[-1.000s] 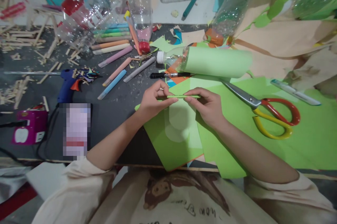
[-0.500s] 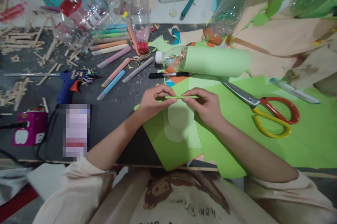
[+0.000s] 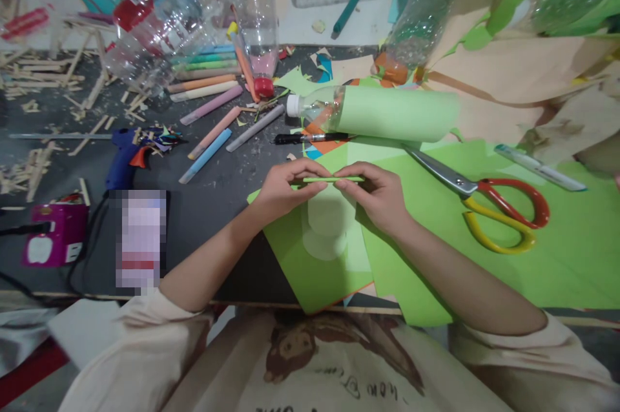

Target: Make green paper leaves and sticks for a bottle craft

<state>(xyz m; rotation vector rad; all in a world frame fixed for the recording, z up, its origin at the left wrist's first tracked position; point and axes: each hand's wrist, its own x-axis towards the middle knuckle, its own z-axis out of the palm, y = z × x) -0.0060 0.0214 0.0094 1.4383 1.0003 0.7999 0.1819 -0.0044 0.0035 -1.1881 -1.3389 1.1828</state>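
A narrow green paper strip (image 3: pixel 333 179) is stretched level between my hands, seen almost edge-on. My left hand (image 3: pixel 287 187) pinches its left part between thumb and fingers. On its right part, my right hand (image 3: pixel 378 191) has the same kind of pinch, and the fingertips of both hands nearly meet. Below them lies a pale green paper piece with a rounded end (image 3: pixel 325 241), resting on bright green sheets (image 3: pixel 300 263). Just beyond my hands, a clear bottle wrapped in light green paper (image 3: pixel 397 113) lies on its side. A black pen (image 3: pixel 310 138) is in front of it.
Scissors with red and yellow handles (image 3: pixel 513 205) lie open at right, near a marker (image 3: pixel 540 168). At left are a blue glue gun (image 3: pixel 123 157), a phone (image 3: pixel 141 237) and a purple box (image 3: pixel 55 234). Several coloured pens (image 3: pixel 213 105) and plastic bottles (image 3: pixel 256 11) stand or lie farther back.
My hands stay in nearly the same place, still pinching the green strip. My left fingertips have shifted slightly right along it, closer to the right ones.
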